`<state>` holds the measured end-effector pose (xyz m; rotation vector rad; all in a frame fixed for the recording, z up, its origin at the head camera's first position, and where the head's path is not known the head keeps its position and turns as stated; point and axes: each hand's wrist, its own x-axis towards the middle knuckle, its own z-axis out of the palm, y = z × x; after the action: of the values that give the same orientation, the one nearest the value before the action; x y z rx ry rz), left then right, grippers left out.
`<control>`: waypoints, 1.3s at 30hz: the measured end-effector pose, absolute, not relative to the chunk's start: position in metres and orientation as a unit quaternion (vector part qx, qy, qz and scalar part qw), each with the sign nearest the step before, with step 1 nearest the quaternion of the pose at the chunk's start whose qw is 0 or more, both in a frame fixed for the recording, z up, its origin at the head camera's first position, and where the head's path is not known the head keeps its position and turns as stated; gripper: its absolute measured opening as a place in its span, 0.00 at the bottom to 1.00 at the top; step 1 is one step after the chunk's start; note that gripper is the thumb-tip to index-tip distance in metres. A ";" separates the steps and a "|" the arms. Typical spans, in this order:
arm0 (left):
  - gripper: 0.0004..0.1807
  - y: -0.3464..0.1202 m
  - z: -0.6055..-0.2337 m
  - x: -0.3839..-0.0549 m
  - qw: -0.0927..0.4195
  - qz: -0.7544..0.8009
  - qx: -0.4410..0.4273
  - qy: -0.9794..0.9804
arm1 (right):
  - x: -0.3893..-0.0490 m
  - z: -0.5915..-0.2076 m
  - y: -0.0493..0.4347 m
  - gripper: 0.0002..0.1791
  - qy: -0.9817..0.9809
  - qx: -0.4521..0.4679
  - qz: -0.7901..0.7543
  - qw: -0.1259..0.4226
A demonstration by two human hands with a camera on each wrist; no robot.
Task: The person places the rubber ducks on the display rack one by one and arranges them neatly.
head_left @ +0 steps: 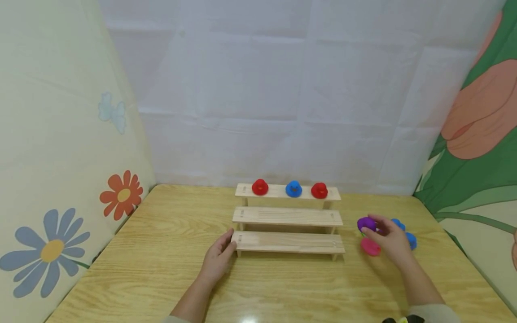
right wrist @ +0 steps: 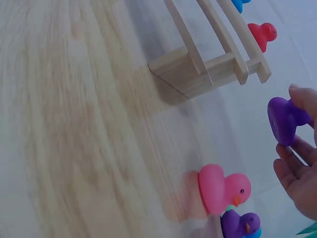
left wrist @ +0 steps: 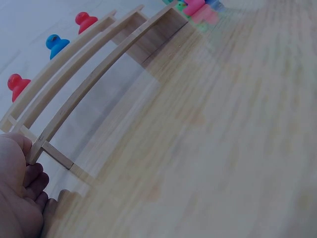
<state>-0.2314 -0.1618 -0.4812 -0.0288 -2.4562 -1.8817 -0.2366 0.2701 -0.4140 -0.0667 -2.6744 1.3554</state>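
My right hand (head_left: 393,242) pinches a purple rubber duck (right wrist: 283,121) between thumb and fingers, held up over the right side of the table. Below it stand a pink duck (right wrist: 214,189) and another purple duck (right wrist: 235,224), with blue ducks (head_left: 411,241) partly behind the hand in the head view. My left hand (head_left: 216,262) grips the left end of the lowest step of a three-step wooden rack (head_left: 288,242), thumb on top and fingers curled below in the left wrist view. On the top step sit a red duck (head_left: 260,187), a blue duck (head_left: 293,189) and another red duck (head_left: 319,190).
The rack stands mid-table on the wood-grain tabletop (head_left: 153,264), its two lower steps bare. A white cloth (head_left: 250,89) hangs behind the table. Flower-printed panels rise at the left (head_left: 52,148) and right (head_left: 484,179) sides.
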 end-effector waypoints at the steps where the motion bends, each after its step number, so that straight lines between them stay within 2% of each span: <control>1: 0.28 -0.162 -0.481 -0.231 0.024 -0.608 -0.010 -0.793 | -0.238 -0.413 0.268 0.35 -0.888 -0.017 0.454 0.074; 10: 0.28 -0.162 -0.482 -0.231 0.026 -0.609 -0.012 -0.792 | -0.248 -0.411 0.247 0.32 -0.882 0.004 0.465 0.079; 17: 0.28 -0.162 -0.481 -0.231 0.025 -0.614 -0.012 -0.789 | -0.254 -0.409 0.234 0.33 -0.873 -0.001 0.484 0.059; 26: 0.28 -0.162 -0.481 -0.231 0.025 -0.612 -0.013 -0.790 | -0.259 -0.408 0.214 0.28 -0.845 0.031 0.529 0.074; 39: 0.29 -0.162 -0.480 -0.230 0.025 -0.610 -0.019 -0.792 | -0.269 -0.405 0.183 0.28 -0.841 0.067 0.533 0.056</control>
<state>-0.2295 -0.1615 -0.4799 -0.0593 -2.4475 -1.8864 -0.2688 0.1830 -0.4050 0.2022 -2.5537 1.6191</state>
